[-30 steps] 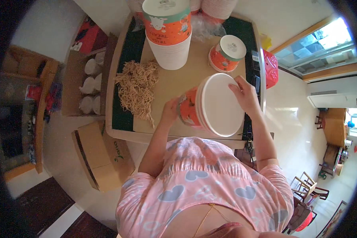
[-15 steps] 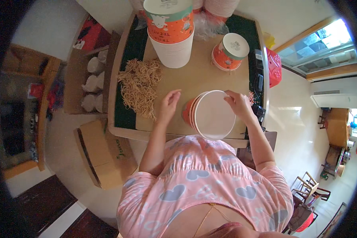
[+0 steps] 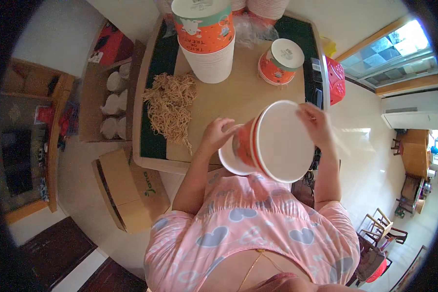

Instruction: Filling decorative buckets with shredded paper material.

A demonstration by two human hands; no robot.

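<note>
My right hand grips the rim of a large orange paper bucket, tipped so its white inside faces up toward me. Behind it on the left, a second paper bucket shows part of its white rim and inside; its base is hidden. My left hand holds this second bucket at its upper rim, fingers bent over the edge. Both buckets are over the table's near edge, in front of my body. How far one sits inside the other, I cannot tell.
A heap of tan twine lies at the table's left. Behind stand a tall bucket stack and an upside-down orange bucket. Black devices line the right edge. Left of the table are a carton of white bundles and another cardboard box.
The bucket in my right hand has been raised and shifted right, coming apart from the nested buckets. My left hand, free before, has moved right and closed on the bucket behind.
</note>
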